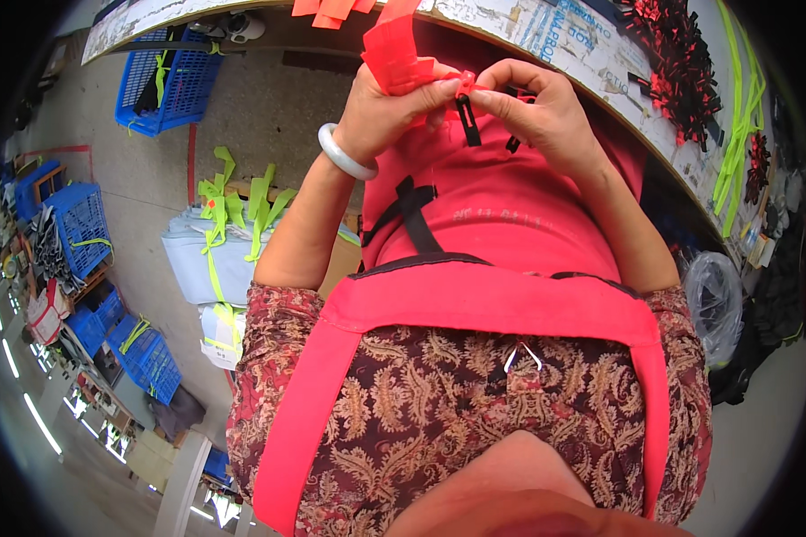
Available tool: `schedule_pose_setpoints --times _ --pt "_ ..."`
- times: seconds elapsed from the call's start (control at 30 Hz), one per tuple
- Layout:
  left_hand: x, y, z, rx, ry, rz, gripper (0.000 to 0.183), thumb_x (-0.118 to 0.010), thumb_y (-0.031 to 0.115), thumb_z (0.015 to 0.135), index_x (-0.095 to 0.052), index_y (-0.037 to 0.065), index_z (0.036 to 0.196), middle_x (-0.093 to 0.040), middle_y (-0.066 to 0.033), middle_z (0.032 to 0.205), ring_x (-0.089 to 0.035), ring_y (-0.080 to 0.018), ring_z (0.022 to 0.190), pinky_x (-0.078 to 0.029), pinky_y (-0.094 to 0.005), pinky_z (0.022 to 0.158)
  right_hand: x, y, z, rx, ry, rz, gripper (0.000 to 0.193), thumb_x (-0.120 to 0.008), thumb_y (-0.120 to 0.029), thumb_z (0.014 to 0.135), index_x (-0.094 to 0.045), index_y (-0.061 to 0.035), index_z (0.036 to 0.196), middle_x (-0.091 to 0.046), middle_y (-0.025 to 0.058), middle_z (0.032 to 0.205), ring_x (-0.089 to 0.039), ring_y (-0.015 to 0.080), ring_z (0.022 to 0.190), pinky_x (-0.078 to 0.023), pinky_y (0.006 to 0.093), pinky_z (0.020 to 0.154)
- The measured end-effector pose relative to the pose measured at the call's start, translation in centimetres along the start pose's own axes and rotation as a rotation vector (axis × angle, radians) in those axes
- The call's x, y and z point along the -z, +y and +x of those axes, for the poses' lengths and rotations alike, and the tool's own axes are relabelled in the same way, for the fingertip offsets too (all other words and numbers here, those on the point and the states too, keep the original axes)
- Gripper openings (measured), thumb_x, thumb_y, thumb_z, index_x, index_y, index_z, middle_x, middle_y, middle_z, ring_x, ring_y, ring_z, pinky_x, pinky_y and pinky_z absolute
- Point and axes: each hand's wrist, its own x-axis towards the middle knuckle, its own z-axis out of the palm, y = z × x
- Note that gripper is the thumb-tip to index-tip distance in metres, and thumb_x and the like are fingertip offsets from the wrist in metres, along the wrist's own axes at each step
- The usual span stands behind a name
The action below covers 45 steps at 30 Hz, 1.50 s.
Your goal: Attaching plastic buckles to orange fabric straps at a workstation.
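Note:
Both hands are up in front of the red apron, close to the table's near edge. In my left hand (381, 106) is a bundle of flat red fabric strips (392, 55), which stick up past the fingers. Between the two hands sits a small piece with a red top and a narrow black loop (467, 121) hanging from it. My left thumb presses on its red top, and the thumb and fingertips of my right hand (546, 112) pinch it from the other side. A second black end (513, 142) shows under my right fingers, mostly hidden.
On the worn white table (591, 58) lie a heap of red and black pieces (667, 67) and long neon-yellow strips (733, 116). More red strips (331, 11) overhang its edge. Left of me are a stack of light-blue cloth (208, 259) and a blue crate (168, 80).

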Motion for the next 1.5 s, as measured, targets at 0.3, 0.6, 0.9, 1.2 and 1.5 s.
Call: schedule_pose_setpoints --times 0.3,0.6,0.9,1.2,1.5 --pt "1.0 -0.2 0.6 0.038 -0.06 0.09 0.014 -0.068 0.011 0.087 -0.068 0.0 0.096 -0.064 -0.0014 0.076 -0.057 -0.0072 0.061 -0.044 -0.0211 0.053 0.4 0.3 0.0 -0.145 -0.033 0.091 0.018 -0.069 -0.02 0.088 -0.066 -0.0033 0.094 -0.058 -0.0047 0.075 -0.047 -0.0009 0.062 -0.038 0.0157 0.052" --pt "0.3 -0.2 0.1 -0.272 -0.071 0.362 0.013 -0.073 0.006 0.081 -0.068 0.0 0.091 -0.067 -0.004 0.079 -0.06 -0.0084 0.068 -0.049 -0.0236 0.061 -1.7 0.7 -0.4 0.308 0.125 0.039 0.013 -0.066 -0.011 0.089 -0.065 0.0001 0.096 -0.063 0.0003 0.086 -0.053 0.0043 0.07 -0.044 0.019 0.06" --pt "-0.3 -1.0 -0.2 -0.358 -0.048 0.256 0.015 -0.071 -0.002 0.076 -0.068 0.0 0.091 -0.064 -0.0049 0.08 -0.059 -0.0114 0.07 -0.047 -0.0249 0.062 -2.1 0.9 -0.3 0.522 0.149 -0.13 0.015 -0.072 -0.004 0.081 -0.066 -0.0012 0.095 -0.061 0.004 0.082 -0.054 0.008 0.067 -0.043 0.0211 0.058" --pt "-0.3 -1.1 -0.5 -0.402 0.011 0.388 0.018 -0.071 -0.003 0.074 -0.068 0.0 0.092 -0.064 -0.0061 0.079 -0.059 -0.0135 0.068 -0.048 -0.026 0.065 -1.9 0.9 0.1 0.64 0.153 -0.259 0.015 -0.073 -0.004 0.08 -0.066 -0.0017 0.093 -0.061 0.0032 0.082 -0.053 0.0084 0.065 -0.043 0.0217 0.058" --pt "-1.2 -1.2 -0.2 -0.434 0.032 0.376 0.015 -0.07 -0.002 0.078 -0.068 -0.001 0.092 -0.067 -0.0083 0.08 -0.062 -0.0131 0.071 -0.051 -0.0271 0.072 -2.3 2.1 0.0 0.493 0.197 -0.088 0.013 -0.071 -0.004 0.082 -0.065 -0.0015 0.093 -0.062 0.0017 0.082 -0.054 0.007 0.07 -0.043 0.0211 0.061"
